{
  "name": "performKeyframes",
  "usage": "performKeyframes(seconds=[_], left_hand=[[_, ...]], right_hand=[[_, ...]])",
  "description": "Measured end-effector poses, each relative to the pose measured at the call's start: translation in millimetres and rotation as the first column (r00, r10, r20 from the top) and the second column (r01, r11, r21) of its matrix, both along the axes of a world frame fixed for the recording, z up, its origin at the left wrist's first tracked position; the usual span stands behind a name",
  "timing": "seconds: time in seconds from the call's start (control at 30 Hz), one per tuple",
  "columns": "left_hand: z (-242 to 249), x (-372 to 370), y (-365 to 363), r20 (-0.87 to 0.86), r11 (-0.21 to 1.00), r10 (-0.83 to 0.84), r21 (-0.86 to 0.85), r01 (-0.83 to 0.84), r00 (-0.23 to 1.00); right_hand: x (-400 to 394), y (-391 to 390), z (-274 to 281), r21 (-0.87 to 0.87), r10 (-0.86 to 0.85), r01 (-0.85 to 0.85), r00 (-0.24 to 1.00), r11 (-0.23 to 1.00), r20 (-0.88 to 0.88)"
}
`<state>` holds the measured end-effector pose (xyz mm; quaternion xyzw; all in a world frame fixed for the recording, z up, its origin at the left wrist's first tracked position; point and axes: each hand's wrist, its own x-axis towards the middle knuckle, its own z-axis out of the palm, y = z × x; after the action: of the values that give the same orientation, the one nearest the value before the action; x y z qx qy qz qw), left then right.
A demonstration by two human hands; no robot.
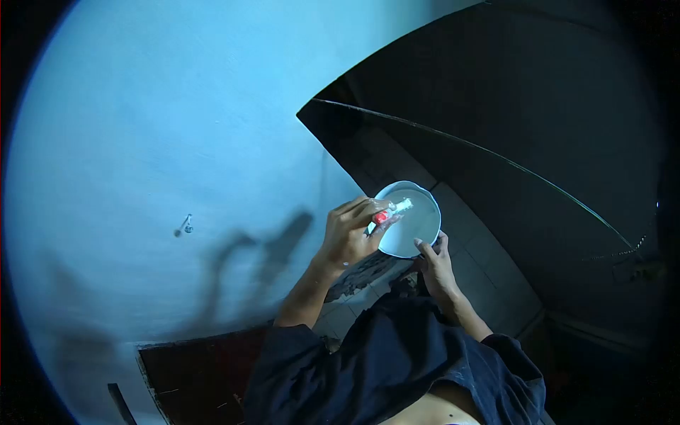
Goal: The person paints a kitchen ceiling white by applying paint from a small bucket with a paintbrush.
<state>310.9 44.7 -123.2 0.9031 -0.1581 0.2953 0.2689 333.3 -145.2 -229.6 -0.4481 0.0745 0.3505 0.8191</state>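
Observation:
My left hand (352,230) is closed around a paintbrush (402,206) with a red part and a white-coated end. White smears show on the fingers. The brush end lies over the mouth of a round white bowl (437,212), which holds a pale, whitish liquid (411,230). On the bowl's near right side, my right hand (438,265) grips the rim, thumb on top and the other fingers mostly hidden beneath.
A pale wall (177,127) fills the left, with a small hook (188,224) and arm shadows on it. A thin line (460,142) crosses the dark area at right. Floor tiles (489,255) lie below. A dark red panel (198,375) stands lower left.

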Motion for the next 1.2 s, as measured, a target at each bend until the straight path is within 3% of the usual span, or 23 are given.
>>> performKeyframes(seconds=[0.17,0.27,0.43,0.57,0.7,0.83,0.87,0.9,0.97,1.03,1.1,1.13,1.2], left_hand=[[19.6,9.7,1.4,0.009,0.992,0.031,0.120,-0.032,0.999],[37.5,22.2,12.5,0.149,0.976,0.006,0.212,-0.038,0.989],[93.7,59.6,42.2,0.456,0.892,0.126,0.336,-0.301,0.881],[150.7,113.9,65.7,0.556,0.831,0.179,0.356,-0.427,0.811],[204.3,144.5,97.8,0.696,0.722,0.163,0.398,-0.565,0.699],[244.1,134.1,113.2,0.909,0.590,-0.059,0.366,-0.720,0.414],[242.9,131.6,121.8,0.909,0.554,-0.095,0.386,-0.737,0.405],[233.5,130.8,128.3,0.909,0.553,-0.093,0.387,-0.738,0.407],[196.3,134.9,142.2,0.813,0.369,-0.113,0.568,-0.736,0.571],[153.8,119.9,133.3,0.633,0.329,-0.169,0.759,-0.562,0.756],[116.6,111.1,129.6,0.472,0.503,-0.144,0.792,-0.347,0.870],[119.9,110.8,128.5,0.474,0.497,-0.151,0.795,-0.348,0.867],[124.2,112.7,126.5,0.440,0.823,0.116,0.460,-0.334,0.890]], right_hand=[[6.5,4.0,-2.4,0.029,-0.031,0.029,0.998,0.999,0.049],[9.8,5.1,3.5,0.040,-0.060,0.056,0.992,0.998,0.109],[0.5,0.2,5.3,0.019,-0.056,0.054,0.993,0.998,0.107],[-2.0,2.3,-1.5,0.008,-0.060,0.060,0.996,0.998,0.072],[-3.0,5.1,-5.8,-0.008,-0.099,0.100,0.994,0.995,0.055],[-8.5,9.0,-3.3,-0.051,-0.133,0.135,0.991,0.990,0.029],[-9.4,10.6,-3.6,-0.049,-0.159,0.161,0.987,0.986,0.031],[-10.2,11.1,-2.0,-0.047,-0.183,0.184,0.983,0.982,0.035],[-8.9,11.8,-4.2,-0.069,-0.169,0.170,0.985,0.983,0.018],[-9.2,13.5,-8.0,-0.085,-0.187,0.190,0.982,0.978,0.038],[-11.7,13.2,-5.9,-0.055,-0.201,0.204,0.979,0.977,0.044],[-11.5,12.4,-6.3,-0.055,-0.196,0.199,0.979,0.978,0.053],[-9.2,10.8,-2.7,-0.090,-0.181,0.185,0.982,0.979,0.055]])
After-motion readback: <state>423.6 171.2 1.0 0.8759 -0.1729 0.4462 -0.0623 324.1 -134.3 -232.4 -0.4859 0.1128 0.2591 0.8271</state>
